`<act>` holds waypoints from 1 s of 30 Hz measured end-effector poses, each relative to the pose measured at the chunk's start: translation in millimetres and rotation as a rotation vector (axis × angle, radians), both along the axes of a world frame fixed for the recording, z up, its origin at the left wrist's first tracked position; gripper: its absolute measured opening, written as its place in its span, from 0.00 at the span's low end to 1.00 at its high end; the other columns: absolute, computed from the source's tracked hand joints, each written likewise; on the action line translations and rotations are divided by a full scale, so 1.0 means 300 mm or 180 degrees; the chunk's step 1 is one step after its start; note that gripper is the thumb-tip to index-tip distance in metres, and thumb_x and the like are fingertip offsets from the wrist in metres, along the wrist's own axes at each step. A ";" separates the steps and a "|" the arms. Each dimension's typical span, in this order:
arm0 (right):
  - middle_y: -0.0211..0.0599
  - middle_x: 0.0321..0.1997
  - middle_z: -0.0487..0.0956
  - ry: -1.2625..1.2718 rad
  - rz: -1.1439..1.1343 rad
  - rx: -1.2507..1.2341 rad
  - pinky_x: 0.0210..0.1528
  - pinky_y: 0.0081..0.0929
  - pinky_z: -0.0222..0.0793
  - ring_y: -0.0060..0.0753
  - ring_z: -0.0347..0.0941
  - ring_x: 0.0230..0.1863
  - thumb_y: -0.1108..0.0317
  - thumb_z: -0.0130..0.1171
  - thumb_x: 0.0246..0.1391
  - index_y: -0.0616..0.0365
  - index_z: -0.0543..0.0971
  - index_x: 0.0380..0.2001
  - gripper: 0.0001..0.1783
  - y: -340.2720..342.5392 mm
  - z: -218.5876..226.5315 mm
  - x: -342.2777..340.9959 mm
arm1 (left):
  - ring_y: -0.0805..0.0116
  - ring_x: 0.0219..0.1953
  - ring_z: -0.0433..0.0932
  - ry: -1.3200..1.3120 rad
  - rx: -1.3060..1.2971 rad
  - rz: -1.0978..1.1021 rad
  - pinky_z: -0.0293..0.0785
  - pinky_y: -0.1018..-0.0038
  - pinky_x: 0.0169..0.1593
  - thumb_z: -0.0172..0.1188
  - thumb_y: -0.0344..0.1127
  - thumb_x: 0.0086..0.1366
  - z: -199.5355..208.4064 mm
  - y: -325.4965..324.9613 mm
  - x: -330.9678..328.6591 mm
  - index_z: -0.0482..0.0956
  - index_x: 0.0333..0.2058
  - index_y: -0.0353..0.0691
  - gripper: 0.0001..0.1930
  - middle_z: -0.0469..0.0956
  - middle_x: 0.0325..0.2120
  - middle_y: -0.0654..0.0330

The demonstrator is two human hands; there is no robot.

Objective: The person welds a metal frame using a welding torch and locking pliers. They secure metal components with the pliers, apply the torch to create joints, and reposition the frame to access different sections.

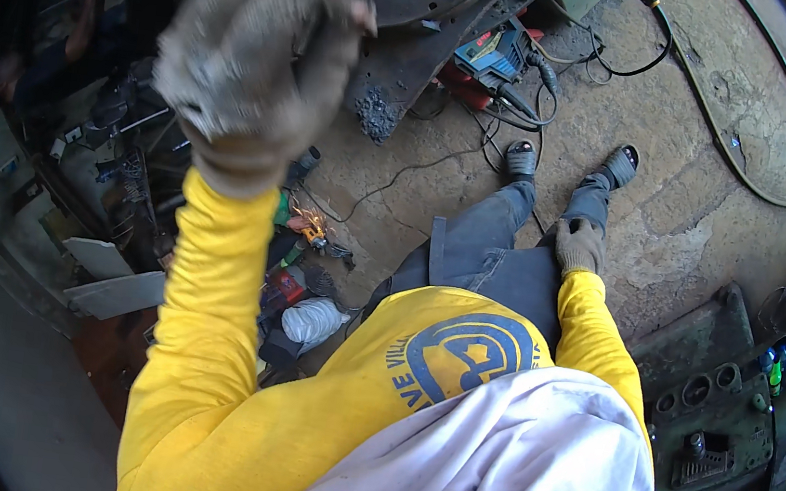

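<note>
Gloves (574, 256) are covering both hands. The left hand (248, 74) is being held high and close to the camera, its yellow sleeve (215, 293) running upward along the forearm. Blur is smearing its fingers, so I cannot tell whether that grip is open or clamped on something. The right hand (581, 242) is resting back-upward on the right trouser leg (592, 202) near the knee, its grip lying with fingers close together over the cloth. A dark metal plate (389, 70) is lying beyond the left hand, with a blue machine (495, 51) standing near its edge.
</note>
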State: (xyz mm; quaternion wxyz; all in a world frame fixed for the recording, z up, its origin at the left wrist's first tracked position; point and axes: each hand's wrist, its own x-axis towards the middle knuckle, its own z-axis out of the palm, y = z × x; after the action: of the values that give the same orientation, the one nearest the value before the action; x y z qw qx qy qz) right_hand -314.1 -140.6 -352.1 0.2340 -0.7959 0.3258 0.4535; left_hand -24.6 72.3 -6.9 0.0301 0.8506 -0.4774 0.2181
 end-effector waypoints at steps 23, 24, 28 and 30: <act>0.58 0.60 0.79 0.0466 0.0156 0.0363 0.65 0.45 0.69 0.58 0.74 0.63 0.39 0.56 0.61 0.52 0.80 0.58 0.33 -0.144 0.016 -0.070 | 0.46 0.51 0.80 0.1650 -0.0960 0.1619 0.80 0.58 0.50 0.71 0.42 0.60 -0.250 -0.035 -0.191 0.76 0.57 0.34 0.29 0.75 0.55 0.46; 0.57 0.59 0.79 0.0421 0.0175 0.0376 0.64 0.45 0.69 0.58 0.74 0.63 0.39 0.56 0.61 0.52 0.80 0.58 0.33 -0.145 0.020 -0.063 | 0.44 0.52 0.79 0.1625 -0.0887 0.1566 0.80 0.58 0.51 0.71 0.44 0.61 -0.252 -0.036 -0.181 0.75 0.58 0.32 0.31 0.74 0.55 0.44; 0.55 0.58 0.80 0.0340 0.0125 0.0397 0.64 0.46 0.70 0.57 0.75 0.61 0.41 0.56 0.61 0.51 0.81 0.57 0.31 -0.145 0.050 -0.039 | 0.47 0.50 0.80 0.1566 -0.0810 0.1592 0.80 0.59 0.49 0.72 0.42 0.60 -0.252 -0.047 -0.151 0.77 0.56 0.36 0.28 0.76 0.52 0.47; 0.55 0.58 0.81 0.0278 0.0127 0.0400 0.64 0.46 0.70 0.57 0.75 0.61 0.41 0.56 0.61 0.51 0.81 0.57 0.31 -0.156 0.048 -0.044 | 0.50 0.45 0.81 0.1583 -0.0967 0.1658 0.80 0.60 0.47 0.73 0.38 0.59 -0.247 -0.060 -0.138 0.81 0.51 0.39 0.22 0.78 0.48 0.52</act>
State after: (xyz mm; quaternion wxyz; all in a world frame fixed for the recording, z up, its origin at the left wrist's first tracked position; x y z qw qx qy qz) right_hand -327.4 -187.5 -337.7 0.2599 -0.7654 0.2908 0.5119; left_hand -66.1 54.2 -81.0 0.2140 0.9561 -0.1859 0.0738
